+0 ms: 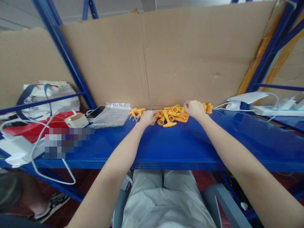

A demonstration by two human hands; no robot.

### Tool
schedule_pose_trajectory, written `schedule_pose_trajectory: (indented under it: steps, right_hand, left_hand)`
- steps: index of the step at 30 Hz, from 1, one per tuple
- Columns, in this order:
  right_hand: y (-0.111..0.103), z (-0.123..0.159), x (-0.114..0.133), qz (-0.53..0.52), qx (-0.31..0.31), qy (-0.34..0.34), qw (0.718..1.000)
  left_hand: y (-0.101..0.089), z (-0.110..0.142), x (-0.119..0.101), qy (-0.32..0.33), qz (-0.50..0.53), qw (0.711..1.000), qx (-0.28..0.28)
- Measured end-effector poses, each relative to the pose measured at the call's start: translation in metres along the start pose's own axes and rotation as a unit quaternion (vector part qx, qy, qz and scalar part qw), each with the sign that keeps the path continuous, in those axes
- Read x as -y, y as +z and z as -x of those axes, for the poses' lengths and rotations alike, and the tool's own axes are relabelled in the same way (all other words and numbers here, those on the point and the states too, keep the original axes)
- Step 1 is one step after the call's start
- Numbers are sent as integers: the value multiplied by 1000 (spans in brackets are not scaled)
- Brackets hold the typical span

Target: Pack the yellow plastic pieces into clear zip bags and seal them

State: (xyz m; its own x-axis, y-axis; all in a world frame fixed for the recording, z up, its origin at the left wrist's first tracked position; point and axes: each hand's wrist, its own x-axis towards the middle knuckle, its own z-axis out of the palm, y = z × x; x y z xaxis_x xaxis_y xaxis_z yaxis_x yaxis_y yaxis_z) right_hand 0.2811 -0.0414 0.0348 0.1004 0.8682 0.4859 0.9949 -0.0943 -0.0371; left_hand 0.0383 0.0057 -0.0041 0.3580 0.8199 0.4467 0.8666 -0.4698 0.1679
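A pile of orange plastic corkscrews (169,117), with T-shaped handles and bell-shaped sleeves, lies on the blue shelf top by the cardboard. My left hand (148,117) is at the pile's left edge, its fingers closed beside orange parts; what they grip is hidden. To its left rest orange T-handles (136,111) with bare metal spirals. At the pile's right end, my right hand (195,108) is raised slightly with fingers curled together; anything inside cannot be made out. Just beyond that hand stand orange bell-shaped sleeves (209,108).
A clear plastic bag (112,116) lies left of the pile. Farther left are a white charger (76,121), cables, a red bag (30,128) and a cloth tote (51,98). A power strip (273,110) is at right. Cardboard (190,57) walls the back; another person's leg shows lower left.
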Motion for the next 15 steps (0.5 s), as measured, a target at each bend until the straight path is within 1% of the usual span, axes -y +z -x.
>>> schedule_pose_trajectory:
  steps: [2, 4, 5, 7, 9, 10, 12, 14, 15]
  right_hand:
    - [-1, 2, 5, -14, -13, -22, 1000]
    - [-1, 3, 10, -28, -31, -46, 998]
    - [0, 4, 13, -36, -37, -62, 997]
    - [1, 5, 18, -59, -45, -103, 992]
    - [4, 6, 24, -95, -49, -153, 982]
    - [6, 6, 27, -117, -51, -178, 976]
    - [10, 8, 33, -170, -55, -223, 958]
    - [14, 10, 41, -240, -52, -258, 934]
    - [15, 10, 44, -274, -46, -267, 923]
  left_hand:
    - [-5, 0, 1, -23, 11, 999, -47]
    - [-9, -1, 2, -41, 46, 991, -122]
    - [-10, -2, 2, -46, 74, 982, -167]
    - [-11, -4, 1, -45, 149, 955, -254]
    - [-10, -8, -3, -28, 241, 916, -320]
    - [-9, -10, -6, -15, 286, 895, -342]
    - [-7, -14, -14, 8, 367, 855, -365]
    - [-3, -18, -23, 23, 425, 828, -364]
    - [0, -20, -27, 29, 445, 821, -357]
